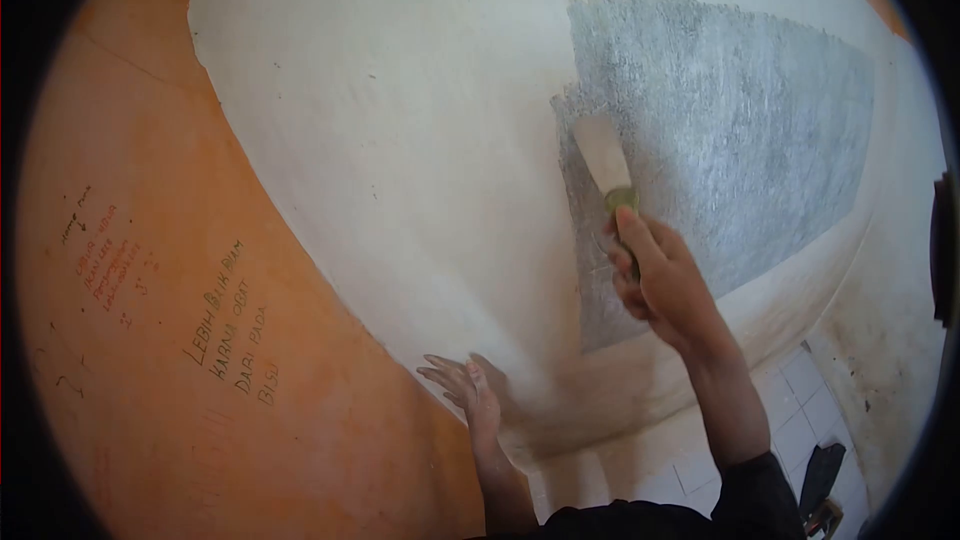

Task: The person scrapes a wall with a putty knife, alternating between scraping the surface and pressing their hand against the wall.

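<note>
My right hand (655,275) grips the dark green handle of a putty knife (605,155). The knife's wide pale blade points up and lies over the left edge of a rough grey patch (730,130) on the wall. Around that patch spreads a smooth white area (400,120). Lower down, my left hand (470,390) is open, its fingers stretched to the left near the lower edge of the white area, with a shadow beside it. Pale smudges show on the left hand.
Orange wall (150,340) with handwriting (230,320) in dark and red ink borders the white area on the left. Below right are white floor tiles (795,420) and a dark object (822,475) on them. Another dark object (942,250) stands at the far right edge.
</note>
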Demonstrator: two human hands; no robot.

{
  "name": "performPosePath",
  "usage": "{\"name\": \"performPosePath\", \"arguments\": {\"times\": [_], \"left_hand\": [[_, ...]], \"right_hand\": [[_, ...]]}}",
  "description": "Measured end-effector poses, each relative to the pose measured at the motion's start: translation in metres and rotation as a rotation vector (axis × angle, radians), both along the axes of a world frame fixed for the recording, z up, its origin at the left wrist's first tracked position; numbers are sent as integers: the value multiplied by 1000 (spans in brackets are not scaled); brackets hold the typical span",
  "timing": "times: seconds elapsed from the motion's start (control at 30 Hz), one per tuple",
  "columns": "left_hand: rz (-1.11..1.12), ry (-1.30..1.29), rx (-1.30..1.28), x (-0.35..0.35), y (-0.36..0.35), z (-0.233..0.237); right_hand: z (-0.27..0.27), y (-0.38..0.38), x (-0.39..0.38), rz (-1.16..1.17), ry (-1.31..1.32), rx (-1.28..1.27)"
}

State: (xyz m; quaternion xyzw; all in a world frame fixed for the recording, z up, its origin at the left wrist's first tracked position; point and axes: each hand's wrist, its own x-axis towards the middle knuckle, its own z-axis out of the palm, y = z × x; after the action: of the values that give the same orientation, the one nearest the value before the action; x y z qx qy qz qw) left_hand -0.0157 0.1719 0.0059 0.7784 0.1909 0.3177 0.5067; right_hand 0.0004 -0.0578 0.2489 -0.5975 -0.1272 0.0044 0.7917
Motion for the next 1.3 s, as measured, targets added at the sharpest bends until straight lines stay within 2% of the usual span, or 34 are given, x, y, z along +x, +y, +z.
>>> {"name": "performPosePath", "arguments": {"times": [0.1, 0.17, 0.2, 0.27, 0.3, 0.37, 0.47, 0.5, 0.63, 0.73, 0.8, 0.93, 1.0, 1.03, 1.1, 1.23, 1.3], "left_hand": [[75, 39, 18, 1, -11, 9], [275, -161, 221, 12, -14, 10], [269, -158, 224, 13, -14, 15], [295, -504, 263, 25, -12, 47], [293, -509, 258, 29, -8, 62], [270, -659, 425, 41, 2, 91], [293, -777, 481, 68, -5, 125], [547, -649, 673, 79, -5, 125], [552, -679, 677, 88, -1, 116], [569, -674, 690, 86, -2, 116], [580, -673, 714, 86, 2, 110], [583, -663, 726, 86, -2, 115], [581, -652, 738, 83, -4, 113], [575, -654, 742, 84, -3, 115], [579, -671, 761, 85, -1, 116], [576, -685, 772, 85, -2, 116], [582, -691, 779, 84, -3, 116]], "right_hand": [[10, 8, 3, 8, -7, 15], [40, 13, 8, 29, -142, 16], [38, 12, 6, 23, -138, 19], [31, 11, 7, 32, -141, 39], [16, 11, 7, 29, -146, 35], [-14, 13, 6, -1, 1, 39], [11, 18, 5, 23, -31, 84], [17, 16, -2, 74, -16, 109], [-4, 3, 2, 69, 22, 85], [-30, -9, 15, 192, 105, 192], [-34, -12, 30, 579, 164, 481], [-20, -12, 34, 675, 221, 624], [-27, -10, 47, 803, 285, 752], [-30, -8, 53, 817, 283, 753], [-37, -8, 59, 860, 101, 715], [-33, -16, 49, 902, 40, 612], [-20, -13, 32, 611, 126, 511]]}}
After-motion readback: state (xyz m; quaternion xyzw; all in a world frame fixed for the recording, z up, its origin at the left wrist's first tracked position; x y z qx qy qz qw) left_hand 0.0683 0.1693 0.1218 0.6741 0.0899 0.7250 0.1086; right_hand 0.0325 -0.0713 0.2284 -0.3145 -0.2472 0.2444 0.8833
